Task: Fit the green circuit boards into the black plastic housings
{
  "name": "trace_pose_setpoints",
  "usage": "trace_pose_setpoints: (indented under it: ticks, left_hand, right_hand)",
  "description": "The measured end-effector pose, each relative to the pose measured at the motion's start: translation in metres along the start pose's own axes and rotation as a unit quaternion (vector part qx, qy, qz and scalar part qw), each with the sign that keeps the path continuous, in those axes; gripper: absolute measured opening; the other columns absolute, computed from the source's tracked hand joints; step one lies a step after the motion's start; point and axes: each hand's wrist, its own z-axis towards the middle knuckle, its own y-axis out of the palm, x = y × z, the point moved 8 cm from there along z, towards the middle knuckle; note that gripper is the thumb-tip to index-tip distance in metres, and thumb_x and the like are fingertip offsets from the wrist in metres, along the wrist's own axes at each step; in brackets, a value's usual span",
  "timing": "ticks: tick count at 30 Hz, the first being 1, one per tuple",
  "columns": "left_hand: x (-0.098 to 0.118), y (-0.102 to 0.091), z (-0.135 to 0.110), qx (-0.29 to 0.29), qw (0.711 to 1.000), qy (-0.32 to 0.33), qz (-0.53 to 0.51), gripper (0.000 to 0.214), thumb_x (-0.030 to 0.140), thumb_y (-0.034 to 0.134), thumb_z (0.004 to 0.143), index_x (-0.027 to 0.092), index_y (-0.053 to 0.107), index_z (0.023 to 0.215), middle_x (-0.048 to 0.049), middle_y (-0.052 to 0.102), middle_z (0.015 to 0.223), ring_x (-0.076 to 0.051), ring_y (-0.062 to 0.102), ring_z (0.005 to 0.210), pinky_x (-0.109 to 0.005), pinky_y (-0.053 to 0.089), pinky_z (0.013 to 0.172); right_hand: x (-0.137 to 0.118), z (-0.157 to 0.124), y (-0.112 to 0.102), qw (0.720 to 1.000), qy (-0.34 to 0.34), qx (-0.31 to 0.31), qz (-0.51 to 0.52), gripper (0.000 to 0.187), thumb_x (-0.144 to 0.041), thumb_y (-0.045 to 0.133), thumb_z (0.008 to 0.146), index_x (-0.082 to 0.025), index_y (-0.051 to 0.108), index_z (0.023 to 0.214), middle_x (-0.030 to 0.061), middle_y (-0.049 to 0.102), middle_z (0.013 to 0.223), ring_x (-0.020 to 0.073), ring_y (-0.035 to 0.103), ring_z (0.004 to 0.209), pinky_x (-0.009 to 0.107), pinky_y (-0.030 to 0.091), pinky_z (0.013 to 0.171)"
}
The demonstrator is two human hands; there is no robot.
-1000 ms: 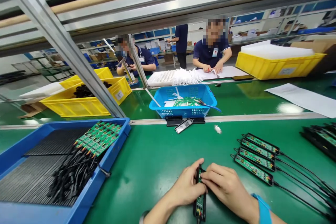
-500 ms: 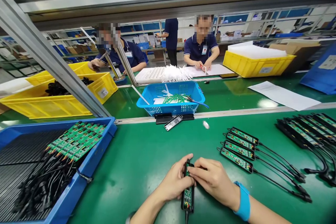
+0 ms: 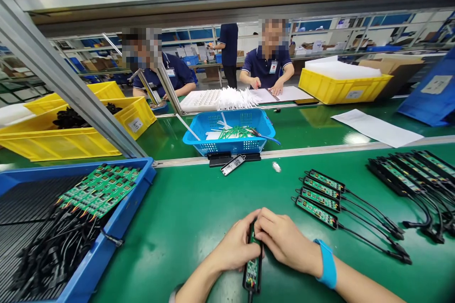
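My left hand (image 3: 236, 245) is closed around a narrow black plastic case (image 3: 259, 277) just above the green bench top, its thumb lying across the case. Inside the case sits a green circuit board (image 3: 252, 267) with red and yellow wires at the near end, where a black cable (image 3: 250, 296) leaves. My right hand (image 3: 280, 236), with a blue wristband, pinches at the far end of the same case; its fingertips cover whatever they grip there. To the right lie several similar cases with boards and cables (image 3: 316, 212).
A blue tray (image 3: 133, 208) with circuit boards (image 3: 101, 191) and black cables stands at left. Ahead are a blue basket (image 3: 199, 147) of strips, a loose case (image 3: 233, 164) and a white scrap (image 3: 276, 166). More cased boards (image 3: 401, 175) lie far right. Co-workers sit opposite.
My right hand's fingers have curled further over the case's far end, while my left hand keeps its hold. The whole view has shifted slightly. The co-worker opposite has moved their hands.
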Motion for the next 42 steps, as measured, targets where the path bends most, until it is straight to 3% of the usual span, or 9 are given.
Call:
trace_pose_setpoints:
  ticks: [4,9,12,15,20,25,31,37,42]
  left_hand:
    - [-0.004,-0.017,0.000,0.081,0.990,-0.032,-0.110,0.083,0.016,0.055,0.065,0.012,0.022,0.141,0.0002,0.063,0.073,-0.006,0.040,0.041,-0.017,0.028,0.034]
    - [0.005,-0.031,0.001,0.137,0.976,0.024,-0.166,0.070,0.024,0.067,0.067,0.010,0.035,0.128,-0.0045,0.067,0.079,-0.009,0.051,0.058,-0.018,0.040,0.049]
    - [0.006,-0.034,0.001,0.156,0.970,0.038,-0.180,0.067,0.028,0.071,0.065,0.011,0.040,0.122,-0.0067,0.068,0.082,-0.012,0.056,0.067,-0.020,0.043,0.055]
    - [0.002,-0.036,0.002,0.170,0.966,0.029,-0.192,0.060,0.040,0.066,0.070,0.013,0.043,0.119,-0.0085,0.069,0.086,-0.012,0.057,0.061,-0.022,0.044,0.051]
    - [-0.004,-0.037,0.004,0.192,0.956,0.033,-0.218,0.040,0.044,0.057,0.076,0.014,0.048,0.102,-0.0062,0.068,0.079,-0.013,0.059,0.059,-0.024,0.048,0.049]
    - [-0.005,-0.026,0.004,0.164,0.959,0.041,-0.229,0.036,0.042,0.060,0.077,0.015,0.049,0.098,-0.0025,0.062,0.078,-0.014,0.059,0.064,-0.025,0.052,0.053]
    - [-0.002,-0.023,0.003,0.143,0.982,0.043,-0.113,0.069,0.040,0.073,0.066,0.018,0.041,0.123,-0.0111,0.052,0.114,-0.014,0.059,0.078,-0.031,0.054,0.067]
    - [-0.010,-0.030,0.009,0.138,0.987,0.056,-0.064,0.051,0.040,0.066,0.073,0.018,0.050,0.116,-0.0096,0.054,0.110,-0.012,0.058,0.073,-0.029,0.053,0.066]
    - [-0.012,-0.029,0.010,0.123,0.990,0.066,-0.018,0.045,0.037,0.064,0.076,0.017,0.053,0.116,-0.0117,0.056,0.114,-0.011,0.057,0.072,-0.030,0.053,0.069]
  right_hand:
    - [0.037,0.024,-0.025,0.987,0.096,-0.056,-0.117,0.018,-0.020,0.042,0.094,-0.020,0.055,0.082,0.0010,0.059,0.084,0.0111,0.058,0.076,0.018,0.045,0.070]
    - [0.126,0.058,-0.075,0.945,0.225,-0.010,-0.239,0.022,-0.016,0.040,0.091,-0.009,0.060,0.085,0.0159,0.060,0.090,0.0227,0.062,0.077,0.030,0.045,0.068]
    - [0.148,0.063,-0.081,0.931,0.253,-0.013,-0.262,0.022,-0.011,0.043,0.088,-0.008,0.061,0.075,0.0166,0.061,0.083,0.0246,0.063,0.074,0.030,0.044,0.065]
    - [0.126,0.054,-0.072,0.941,0.231,-0.015,-0.248,0.022,-0.015,0.044,0.090,-0.011,0.062,0.078,0.0125,0.061,0.085,0.0216,0.063,0.077,0.029,0.044,0.068]
    - [0.040,0.015,-0.029,0.983,0.153,-0.043,-0.096,0.020,-0.036,0.053,0.089,-0.021,0.059,0.100,0.0015,0.060,0.087,0.0125,0.060,0.075,0.019,0.048,0.066]
    - [-0.007,-0.018,-0.001,0.990,0.124,-0.024,-0.069,0.060,-0.024,0.060,0.082,-0.020,0.037,0.137,0.0076,0.055,0.102,0.0203,0.060,0.084,0.033,0.053,0.073]
    - [0.021,-0.055,-0.032,0.968,0.177,-0.011,-0.179,0.046,-0.017,0.053,0.081,-0.018,0.050,0.127,0.0092,0.056,0.098,0.0220,0.060,0.081,0.037,0.053,0.072]
    - [0.054,-0.095,-0.060,0.932,0.204,-0.022,-0.297,0.039,-0.014,0.055,0.080,-0.015,0.057,0.119,0.0123,0.060,0.098,0.0264,0.060,0.085,0.041,0.052,0.072]
    - [0.073,-0.105,-0.081,0.940,0.216,0.025,-0.265,0.040,-0.027,0.059,0.083,-0.016,0.055,0.121,0.0126,0.059,0.105,0.0253,0.059,0.092,0.041,0.052,0.080]
